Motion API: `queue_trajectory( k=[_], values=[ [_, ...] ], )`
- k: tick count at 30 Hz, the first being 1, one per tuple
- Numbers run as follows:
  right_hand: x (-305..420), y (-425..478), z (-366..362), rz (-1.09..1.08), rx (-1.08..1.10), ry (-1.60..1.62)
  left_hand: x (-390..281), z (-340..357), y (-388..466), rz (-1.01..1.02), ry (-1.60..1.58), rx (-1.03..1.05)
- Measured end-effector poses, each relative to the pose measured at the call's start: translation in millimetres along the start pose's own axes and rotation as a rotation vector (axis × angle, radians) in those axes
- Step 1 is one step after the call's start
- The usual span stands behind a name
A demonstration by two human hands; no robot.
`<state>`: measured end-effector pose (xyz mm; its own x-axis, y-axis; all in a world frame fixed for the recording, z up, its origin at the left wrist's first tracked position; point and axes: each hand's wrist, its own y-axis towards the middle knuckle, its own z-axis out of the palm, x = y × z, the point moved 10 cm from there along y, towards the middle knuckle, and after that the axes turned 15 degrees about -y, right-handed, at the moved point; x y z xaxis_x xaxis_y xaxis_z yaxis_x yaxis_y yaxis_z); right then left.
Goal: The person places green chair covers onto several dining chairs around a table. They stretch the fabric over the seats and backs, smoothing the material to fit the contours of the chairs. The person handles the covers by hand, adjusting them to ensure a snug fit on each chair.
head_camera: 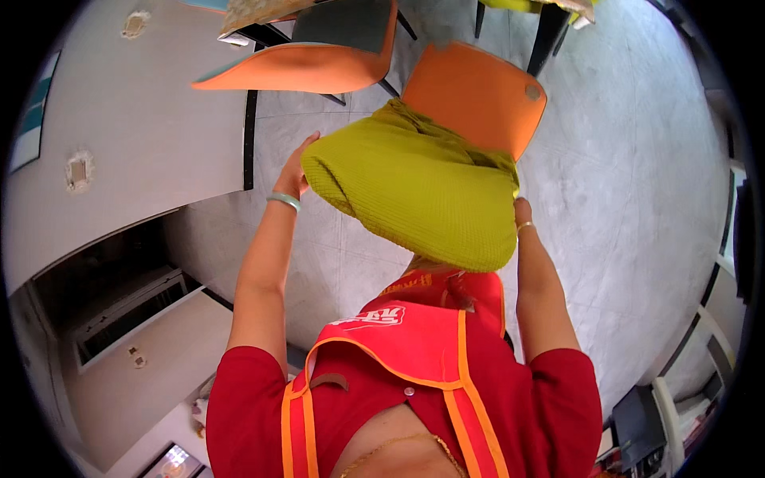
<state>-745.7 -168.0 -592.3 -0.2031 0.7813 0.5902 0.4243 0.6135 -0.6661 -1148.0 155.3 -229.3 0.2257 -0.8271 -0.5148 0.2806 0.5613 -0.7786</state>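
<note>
A yellow-green ribbed stretch chair cover (412,185) hangs over the near part of an orange chair (472,95). Bunched folds run across the chair where the fabric ends, leaving the far orange surface bare. My left hand (296,170) holds the cover at its left side, with some fingers hidden behind the cloth. On the opposite side, my right hand (523,212) is at the cover's lower right edge; most of its fingers are out of sight. The near part of the chair is hidden under the fabric.
Beyond the covered chair stands another orange chair (311,69) with a dark seat, beside a table (263,15). A dark table leg (548,39) rises at the upper right. A pale wall (161,119) lies to the left. Grey flooring (615,179) extends to the right.
</note>
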Motion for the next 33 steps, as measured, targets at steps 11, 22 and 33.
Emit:
queue_trajectory(
  k=[11,22,33],
  values=[
    [173,-202,-42,0.276,0.620,0.301,3,-5,-17,0.154,-0.070,-0.011],
    [243,-242,-64,0.112,0.332,0.518,-26,-30,-10,0.233,0.159,-0.101],
    [181,-240,-68,0.178,0.053,0.441,-24,-19,126,0.502,0.639,0.103]
  ],
)
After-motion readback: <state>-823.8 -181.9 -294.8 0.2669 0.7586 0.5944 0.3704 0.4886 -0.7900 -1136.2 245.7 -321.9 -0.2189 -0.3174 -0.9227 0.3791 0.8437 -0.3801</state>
